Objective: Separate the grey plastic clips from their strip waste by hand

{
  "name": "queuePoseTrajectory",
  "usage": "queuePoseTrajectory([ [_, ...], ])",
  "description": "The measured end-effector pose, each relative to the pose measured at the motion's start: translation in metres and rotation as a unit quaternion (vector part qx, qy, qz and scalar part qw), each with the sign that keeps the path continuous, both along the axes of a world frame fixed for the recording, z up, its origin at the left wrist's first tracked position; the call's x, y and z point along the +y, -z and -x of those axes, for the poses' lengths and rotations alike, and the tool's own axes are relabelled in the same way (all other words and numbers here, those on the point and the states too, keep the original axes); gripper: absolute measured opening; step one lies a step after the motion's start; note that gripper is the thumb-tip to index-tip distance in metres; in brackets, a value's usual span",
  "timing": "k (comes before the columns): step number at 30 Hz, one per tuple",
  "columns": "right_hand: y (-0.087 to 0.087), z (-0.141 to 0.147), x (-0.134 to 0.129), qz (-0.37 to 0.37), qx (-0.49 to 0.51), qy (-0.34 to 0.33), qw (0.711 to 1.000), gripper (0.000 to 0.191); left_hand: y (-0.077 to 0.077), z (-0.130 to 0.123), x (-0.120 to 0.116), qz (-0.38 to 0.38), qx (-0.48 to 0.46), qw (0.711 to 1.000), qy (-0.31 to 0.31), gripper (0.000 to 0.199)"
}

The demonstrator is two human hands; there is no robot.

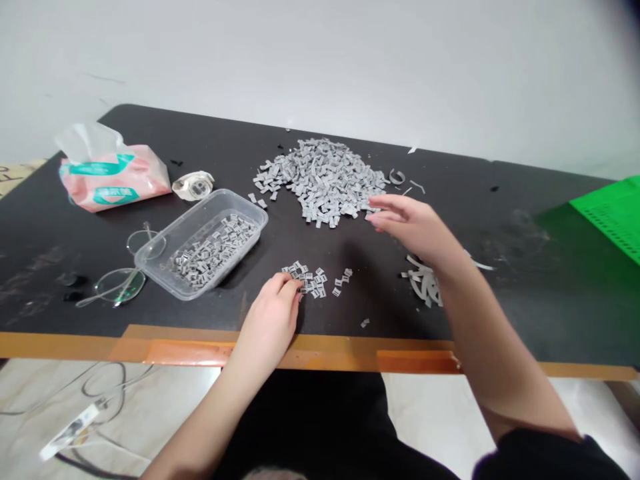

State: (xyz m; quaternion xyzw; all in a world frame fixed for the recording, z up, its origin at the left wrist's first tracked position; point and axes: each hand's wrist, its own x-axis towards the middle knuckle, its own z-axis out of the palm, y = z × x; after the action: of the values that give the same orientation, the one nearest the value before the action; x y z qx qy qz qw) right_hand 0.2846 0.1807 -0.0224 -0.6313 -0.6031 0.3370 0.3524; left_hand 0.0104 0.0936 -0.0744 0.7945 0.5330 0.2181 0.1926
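On the black tabletop [480, 313], the curled left hand [270, 317] touches a small cluster of grey pieces [306, 280] at 12 o'clock, any grip unclear, while the open right hand [410, 227] hovers by a far larger heap [320, 180], with a smaller pile filling a clear plastic tub [227, 203] at 10 o'clock.

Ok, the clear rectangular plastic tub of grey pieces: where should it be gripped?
Grip the clear rectangular plastic tub by its long rim nearest the person, likely coming from the right with the left hand: that raised lip stands above the black tabletop, and the grey pieces sit inside, away from it.
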Motion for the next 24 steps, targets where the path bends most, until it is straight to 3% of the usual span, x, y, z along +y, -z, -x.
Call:
queuePoseTrajectory([
  [3, 0.001, -0.03, -0.031, 0.009, -0.187, 0.031, 0.982, 0.033, -0.001, 0.0, 0.001, -0.011, 0.004, 1.0, 0.008, 0.021],
  [7, 0.025, -0.05, -0.066, 0.061, -0.356, -0.005, 0.932, 0.025, 0.0, 0.002, 0.002, -0.01, -0.002, 1.0, 0.009, 0.021],
  [11, 0.049, -0.047, -0.087, 0.033, -0.351, 0.041, 0.935, 0.021, 0.001, 0.005, 0.001, 0.013, -0.01, 1.0, 0.02, 0.022],
  [14, 0.057, -0.042, -0.094, 0.016, -0.331, 0.061, 0.942, 0.022, 0.0, 0.005, -0.002, 0.029, -0.015, 0.999, 0.016, 0.023],
  [19, 0.05, -0.036, -0.093, -0.034, -0.283, 0.113, 0.952, 0.024, -0.002, 0.009, -0.008, 0.031, -0.043, 0.999, -0.012, 0.022],
  [24, 0.035, -0.026, -0.095, -0.077, -0.195, 0.165, 0.964, 0.026, -0.001, 0.016, -0.011, 0.027, -0.01, 1.0, -0.012, 0.02],
])
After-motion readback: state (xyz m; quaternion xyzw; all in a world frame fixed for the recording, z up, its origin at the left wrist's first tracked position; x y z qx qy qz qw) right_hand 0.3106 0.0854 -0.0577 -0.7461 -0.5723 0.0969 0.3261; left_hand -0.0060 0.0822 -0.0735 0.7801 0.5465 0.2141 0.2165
